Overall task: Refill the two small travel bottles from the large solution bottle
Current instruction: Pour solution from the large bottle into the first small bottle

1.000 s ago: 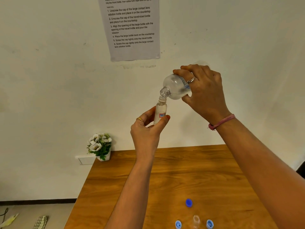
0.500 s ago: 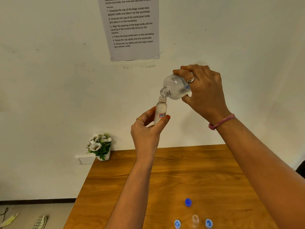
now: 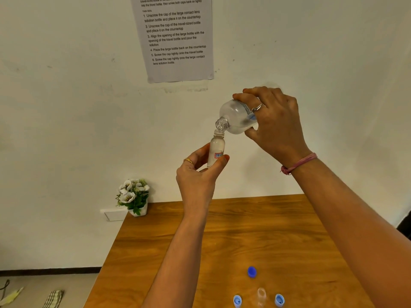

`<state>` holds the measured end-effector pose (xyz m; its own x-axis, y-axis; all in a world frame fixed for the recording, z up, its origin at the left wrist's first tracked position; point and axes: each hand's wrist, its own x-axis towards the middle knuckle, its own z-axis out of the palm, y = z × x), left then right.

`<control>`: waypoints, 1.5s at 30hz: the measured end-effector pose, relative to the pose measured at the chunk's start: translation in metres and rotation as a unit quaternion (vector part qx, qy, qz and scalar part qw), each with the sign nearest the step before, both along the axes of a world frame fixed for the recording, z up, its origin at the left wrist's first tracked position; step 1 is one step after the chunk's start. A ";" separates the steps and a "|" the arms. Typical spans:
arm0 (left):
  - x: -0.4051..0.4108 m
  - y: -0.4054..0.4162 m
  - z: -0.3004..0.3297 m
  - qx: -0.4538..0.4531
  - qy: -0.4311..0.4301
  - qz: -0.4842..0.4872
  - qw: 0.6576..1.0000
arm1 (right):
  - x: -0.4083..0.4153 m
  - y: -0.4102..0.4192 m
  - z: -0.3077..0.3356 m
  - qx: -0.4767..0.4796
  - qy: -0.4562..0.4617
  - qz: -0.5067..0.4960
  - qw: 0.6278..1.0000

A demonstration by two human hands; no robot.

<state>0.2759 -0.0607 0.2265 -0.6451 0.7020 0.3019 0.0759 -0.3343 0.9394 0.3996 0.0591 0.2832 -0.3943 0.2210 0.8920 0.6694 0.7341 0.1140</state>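
My left hand (image 3: 198, 174) holds a small clear travel bottle (image 3: 216, 150) upright between thumb and fingers, raised in front of the wall. My right hand (image 3: 273, 123) grips the large clear solution bottle (image 3: 236, 117), tipped so its open neck meets the mouth of the small bottle. On the wooden table (image 3: 255, 236) near its front edge stands a second small clear bottle (image 3: 261, 295), open, between two light blue caps (image 3: 237, 300) (image 3: 279, 300). A darker blue cap (image 3: 252, 271) lies just behind them.
A small pot of white flowers (image 3: 134, 196) sits at the table's far left corner by a wall socket (image 3: 113, 214). An instruction sheet (image 3: 175, 36) hangs on the wall. Cloth items lie on the floor at the lower left.
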 end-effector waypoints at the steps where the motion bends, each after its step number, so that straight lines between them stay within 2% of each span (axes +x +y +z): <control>1: 0.000 0.000 0.000 0.000 -0.001 -0.001 1.000 | 0.000 0.000 0.000 0.001 0.000 0.000 1.000; 21: 0.006 0.000 -0.004 0.001 -0.010 -0.011 1.000 | 0.006 -0.005 -0.003 -0.029 0.005 0.002 1.000; 33: 0.008 0.002 -0.013 -0.008 -0.038 -0.017 0.999 | 0.010 -0.004 -0.012 -0.147 0.009 0.014 0.989; 36: 0.009 0.001 -0.017 -0.013 -0.041 -0.021 0.999 | 0.014 -0.001 -0.016 -0.242 0.046 0.036 0.969; 40: 0.009 0.000 -0.029 -0.025 -0.042 -0.030 0.998 | 0.020 0.001 -0.027 -0.363 0.110 0.103 0.920; 45: 0.008 -0.004 -0.058 -0.064 -0.042 -0.034 0.997 | 0.030 0.000 -0.059 -0.457 0.149 0.109 0.870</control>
<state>0.2836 -0.0651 0.1689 -0.6133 0.7745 0.1550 -0.0235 -0.2140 0.9765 0.4298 0.0594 0.2243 -0.2971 0.8404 0.4533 0.4024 0.5407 -0.7387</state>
